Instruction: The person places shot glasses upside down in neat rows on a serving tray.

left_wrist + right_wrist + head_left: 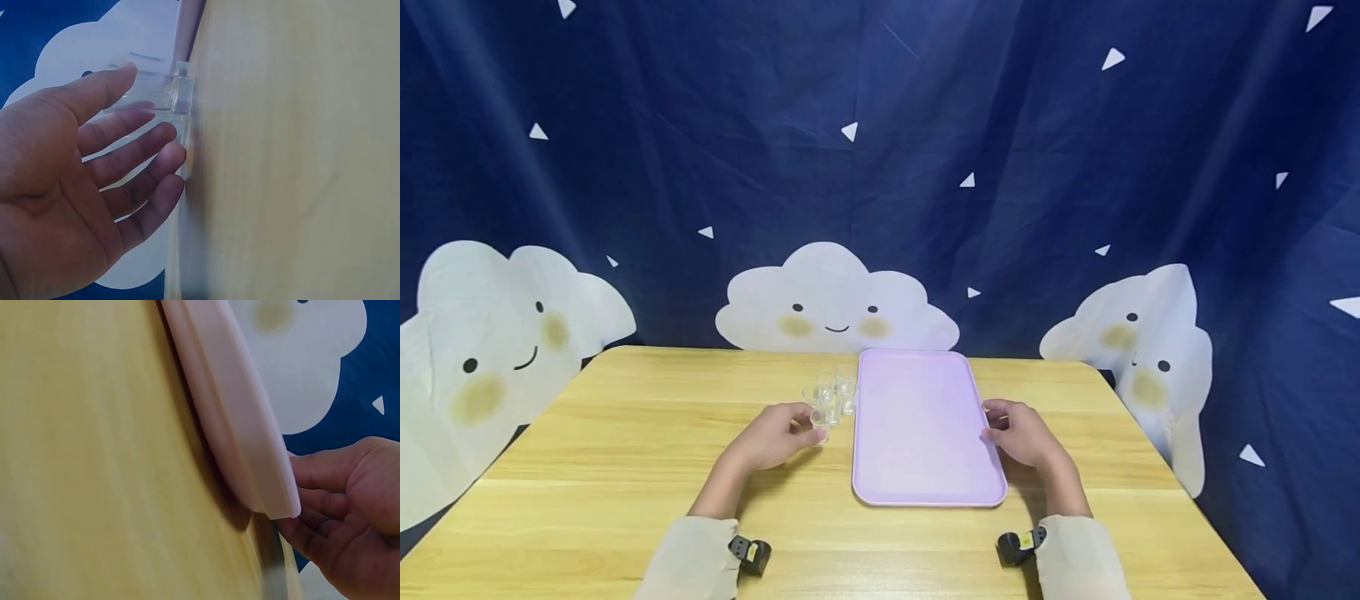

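A lilac rectangular tray (925,433) lies on the wooden table, its long sides running away from me. My right hand (1019,432) grips the tray's right edge; in the right wrist view, that hand (369,512) has its thumb and fingers at the pale rim (250,425). Left of the tray stands a tight cluster of several small clear glasses (830,404). Between thumb and forefinger, my left hand (777,436) pinches the nearest small glass (821,427). In the left wrist view, the other fingers of that hand (81,169) hang loosely curved below the clear glass (181,94).
The wooden table (625,467) spreads to both sides and in front of the tray. Behind its far edge hangs a dark blue curtain (910,100) with white triangles and smiling clouds. Black wrist cameras (751,554) sit at both cream sleeves (696,557).
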Motion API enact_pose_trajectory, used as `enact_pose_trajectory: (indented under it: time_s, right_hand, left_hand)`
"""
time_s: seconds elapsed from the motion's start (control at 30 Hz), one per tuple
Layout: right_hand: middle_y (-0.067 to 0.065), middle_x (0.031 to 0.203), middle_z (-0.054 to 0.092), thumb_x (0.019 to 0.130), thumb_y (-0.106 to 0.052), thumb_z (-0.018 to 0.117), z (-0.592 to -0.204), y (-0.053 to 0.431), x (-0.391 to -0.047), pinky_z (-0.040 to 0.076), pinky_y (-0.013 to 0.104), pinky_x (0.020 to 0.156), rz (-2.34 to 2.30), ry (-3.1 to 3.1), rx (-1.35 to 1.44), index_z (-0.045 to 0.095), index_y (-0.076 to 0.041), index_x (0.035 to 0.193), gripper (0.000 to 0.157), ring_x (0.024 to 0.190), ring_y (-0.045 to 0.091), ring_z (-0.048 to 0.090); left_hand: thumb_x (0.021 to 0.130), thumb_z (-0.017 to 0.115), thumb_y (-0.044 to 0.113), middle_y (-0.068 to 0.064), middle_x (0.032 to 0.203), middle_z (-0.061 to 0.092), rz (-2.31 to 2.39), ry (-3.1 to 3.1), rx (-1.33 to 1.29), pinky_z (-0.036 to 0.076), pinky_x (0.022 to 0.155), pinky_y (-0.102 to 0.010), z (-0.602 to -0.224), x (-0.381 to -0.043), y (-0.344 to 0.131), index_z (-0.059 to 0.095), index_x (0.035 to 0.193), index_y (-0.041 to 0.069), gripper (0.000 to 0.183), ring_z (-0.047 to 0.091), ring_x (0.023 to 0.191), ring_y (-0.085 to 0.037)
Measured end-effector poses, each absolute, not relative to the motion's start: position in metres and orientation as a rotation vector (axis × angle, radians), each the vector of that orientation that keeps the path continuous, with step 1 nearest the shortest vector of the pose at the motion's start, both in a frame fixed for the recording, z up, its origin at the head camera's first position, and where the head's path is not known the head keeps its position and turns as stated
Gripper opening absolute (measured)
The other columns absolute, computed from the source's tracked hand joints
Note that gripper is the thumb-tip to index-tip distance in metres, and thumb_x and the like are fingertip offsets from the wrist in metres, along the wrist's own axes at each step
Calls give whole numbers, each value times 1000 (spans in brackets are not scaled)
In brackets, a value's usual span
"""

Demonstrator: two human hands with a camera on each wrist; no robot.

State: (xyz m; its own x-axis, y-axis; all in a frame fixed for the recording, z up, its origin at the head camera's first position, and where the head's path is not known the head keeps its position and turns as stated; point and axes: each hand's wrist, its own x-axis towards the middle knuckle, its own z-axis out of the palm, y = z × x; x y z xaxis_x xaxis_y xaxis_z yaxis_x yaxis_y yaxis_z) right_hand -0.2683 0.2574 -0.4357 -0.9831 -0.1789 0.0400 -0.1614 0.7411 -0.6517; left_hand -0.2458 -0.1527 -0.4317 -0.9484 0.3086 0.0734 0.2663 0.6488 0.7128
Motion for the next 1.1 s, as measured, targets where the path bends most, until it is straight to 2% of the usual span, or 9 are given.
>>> enact_pose_trajectory:
  time_s: [0.17, 0.37, 0.6, 0.77, 0.9, 1.1]
  right_hand:
    - [21, 116, 71, 91, 1, 69, -439, 258, -270, 57, 48, 91, -1110, 2904, -250, 63, 5, 132, 41, 107, 36, 67]
    - [18, 115, 71, 92, 1, 69, -441, 260, -271, 58, 45, 88, -1154, 2880, -224, 63, 4, 132, 41, 104, 32, 67]
    - [13, 112, 72, 93, 0, 71, -444, 266, -271, 55, 36, 84, -1240, 2831, -209, 66, 1, 131, 39, 95, 23, 64]
    - [10, 108, 73, 92, -1, 73, -447, 269, -271, 50, 29, 76, -1329, 2782, -146, 68, 0, 130, 38, 92, 22, 60]
    - [9, 106, 72, 92, -2, 73, -448, 271, -272, 49, 28, 72, -1354, 2770, -150, 67, 1, 130, 38, 90, 22, 59]
    - [9, 106, 73, 91, -2, 74, -448, 270, -272, 50, 28, 75, -1381, 2748, -135, 67, 1, 129, 39, 91, 22, 60]
  left_hand:
    - [95, 73, 21, 0, 93, 68, 1207, 2806, 497, 56, 85, -43, -433, -248, -148, 71, 109, 7, 20, 67, 93, -22]
    - [94, 74, 22, -3, 96, 68, 1205, 2808, 484, 57, 86, -45, -432, -247, -145, 70, 108, 6, 22, 69, 95, -27]
    - [94, 75, 23, -3, 98, 69, 1216, 2782, 484, 57, 83, -43, -433, -248, -142, 70, 107, 8, 21, 68, 94, -26]
    - [93, 75, 21, -3, 97, 68, 1230, 2764, 491, 56, 79, -40, -433, -247, -140, 69, 106, 8, 19, 68, 93, -24]
    - [92, 76, 21, -4, 96, 68, 1251, 2759, 478, 56, 73, -36, -431, -245, -138, 69, 105, 7, 21, 69, 92, -25]
    - [92, 76, 24, -3, 95, 67, 1264, 2752, 468, 55, 71, -35, -428, -243, -135, 70, 104, 9, 21, 68, 89, -22]
